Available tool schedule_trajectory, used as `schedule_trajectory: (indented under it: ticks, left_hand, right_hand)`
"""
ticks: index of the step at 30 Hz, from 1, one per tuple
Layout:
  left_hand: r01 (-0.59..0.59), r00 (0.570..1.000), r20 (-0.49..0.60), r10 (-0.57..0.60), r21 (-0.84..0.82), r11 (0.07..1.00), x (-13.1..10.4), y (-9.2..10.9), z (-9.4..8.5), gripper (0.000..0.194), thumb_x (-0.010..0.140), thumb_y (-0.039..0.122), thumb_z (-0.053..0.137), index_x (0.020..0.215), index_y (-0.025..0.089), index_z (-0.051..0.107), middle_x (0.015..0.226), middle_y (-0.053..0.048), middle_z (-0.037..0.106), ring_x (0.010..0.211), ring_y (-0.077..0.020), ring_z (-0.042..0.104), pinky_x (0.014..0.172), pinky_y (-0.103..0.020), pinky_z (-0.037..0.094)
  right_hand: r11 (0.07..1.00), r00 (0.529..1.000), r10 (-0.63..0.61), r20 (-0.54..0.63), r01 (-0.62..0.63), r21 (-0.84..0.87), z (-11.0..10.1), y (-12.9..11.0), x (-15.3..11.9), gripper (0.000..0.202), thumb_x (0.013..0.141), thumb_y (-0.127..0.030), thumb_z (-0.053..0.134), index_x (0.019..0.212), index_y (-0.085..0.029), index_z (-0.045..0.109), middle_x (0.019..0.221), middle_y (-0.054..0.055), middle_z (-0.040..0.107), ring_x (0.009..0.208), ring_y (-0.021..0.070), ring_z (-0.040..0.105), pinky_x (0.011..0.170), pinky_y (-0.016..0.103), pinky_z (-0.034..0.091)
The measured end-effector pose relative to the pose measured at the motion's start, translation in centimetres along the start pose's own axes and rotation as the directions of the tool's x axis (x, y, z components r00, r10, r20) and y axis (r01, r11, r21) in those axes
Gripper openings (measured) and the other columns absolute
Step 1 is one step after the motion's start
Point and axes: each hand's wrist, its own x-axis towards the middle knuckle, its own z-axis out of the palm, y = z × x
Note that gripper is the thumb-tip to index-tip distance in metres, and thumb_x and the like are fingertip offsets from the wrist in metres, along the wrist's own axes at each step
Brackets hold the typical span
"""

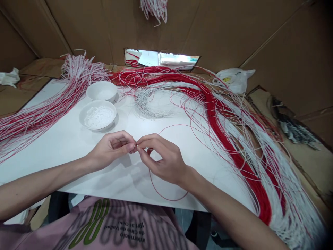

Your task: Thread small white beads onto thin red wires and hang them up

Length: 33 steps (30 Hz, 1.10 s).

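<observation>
Over the table's near half, my left hand (114, 148) and my right hand (165, 158) meet fingertip to fingertip. Both are closed in a pinch on thin wire ends, one of them pale; the small point where they join is largely hidden by the fingers. A thin red wire (167, 200) loops below my right hand and seems to run from it. Beyond my left hand stand two white bowls, the front bowl (82, 122) holding small white pieces (96, 117) and the rear bowl (114, 93) holding some white material.
A thick red wire bundle (213, 118) and white wires (234, 137) curve along the right side. Red-and-white wires with white-sleeved ends (80, 71) lie at left. A grey-white coil (145, 104) rests mid-table. Cardboard walls (85, 27) enclose the white table (125, 184); a plastic bag (234, 79) sits behind.
</observation>
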Motion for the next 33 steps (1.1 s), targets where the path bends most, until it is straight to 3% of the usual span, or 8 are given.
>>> schedule_trajectory:
  ticks: [7, 12, 17, 24, 30, 33]
  left_hand:
    - [-0.015, 0.998, -0.052, 0.019, 0.083, 0.996, -0.1, 0.2, 0.4, 0.012, 0.083, 0.026, 0.071, 0.084, 0.016, 0.066, 0.08, -0.003, 0.067, 0.076, -0.0113, 0.064, 0.072, -0.022, 0.054]
    - [-0.149, 0.983, -0.072, 0.169, 0.224, 0.963, -0.3, 0.3, 0.7, 0.008, 0.083, 0.023, 0.07, 0.086, 0.016, 0.067, 0.082, -0.004, 0.068, 0.079, -0.0132, 0.065, 0.072, -0.023, 0.054]
    - [-0.209, 0.965, -0.074, 0.251, 0.359, 0.91, -0.5, 0.5, 0.9, 0.003, 0.083, 0.019, 0.069, 0.086, 0.018, 0.068, 0.083, -0.004, 0.07, 0.08, -0.0138, 0.066, 0.073, -0.024, 0.055]
    - [-0.296, 0.915, -0.028, 0.402, 0.629, 0.719, -0.1, 0.4, 0.1, 0.003, 0.082, 0.019, 0.07, 0.085, 0.019, 0.071, 0.082, -0.004, 0.074, 0.076, -0.0157, 0.068, 0.071, -0.028, 0.055]
    - [-0.289, 0.924, 0.011, 0.381, 0.672, 0.682, 0.0, 0.3, 0.1, 0.01, 0.088, 0.021, 0.063, 0.093, 0.019, 0.072, 0.089, -0.005, 0.075, 0.079, -0.016, 0.069, 0.071, -0.027, 0.055]
    - [-0.272, 0.926, 0.01, 0.378, 0.713, 0.646, 0.1, 0.2, 0.1, 0.01, 0.088, 0.022, 0.062, 0.093, 0.017, 0.07, 0.088, -0.006, 0.074, 0.078, -0.016, 0.067, 0.071, -0.027, 0.053]
  right_hand:
    - [1.0, 1.0, 0.027, 0.002, -0.027, -0.008, 0.0, -0.1, -0.1, 0.012, 0.087, -0.007, 0.054, 0.09, -0.017, 0.06, 0.089, 0.006, 0.068, 0.081, 0.0131, 0.065, 0.057, 0.022, 0.057]
    - [0.998, 0.998, 0.061, 0.021, -0.061, 0.019, -0.1, -0.2, -0.1, 0.012, 0.087, -0.007, 0.054, 0.089, -0.018, 0.06, 0.09, 0.006, 0.068, 0.08, 0.0132, 0.064, 0.057, 0.023, 0.057]
    - [0.997, 0.998, 0.049, 0.032, -0.051, 0.051, -0.2, -0.1, 0.0, 0.012, 0.088, -0.007, 0.055, 0.091, -0.016, 0.062, 0.09, 0.007, 0.067, 0.082, 0.014, 0.064, 0.059, 0.023, 0.056]
    - [0.987, 0.995, 0.097, 0.021, -0.094, -0.127, -0.4, 0.9, -0.1, 0.009, 0.092, -0.017, 0.06, 0.093, -0.02, 0.069, 0.081, 0.003, 0.061, 0.071, 0.0127, 0.06, 0.064, 0.027, 0.053]
    - [0.992, 0.995, 0.098, 0.032, -0.095, -0.087, -0.2, 1.7, -0.2, 0.008, 0.092, -0.019, 0.06, 0.093, -0.02, 0.068, 0.084, 0.004, 0.065, 0.076, 0.0145, 0.062, 0.069, 0.029, 0.053]
    - [0.983, 0.983, 0.168, 0.077, -0.161, -0.093, -0.4, 1.7, 0.0, 0.01, 0.091, -0.017, 0.057, 0.089, -0.019, 0.067, 0.083, 0.004, 0.065, 0.077, 0.0149, 0.061, 0.07, 0.029, 0.052]
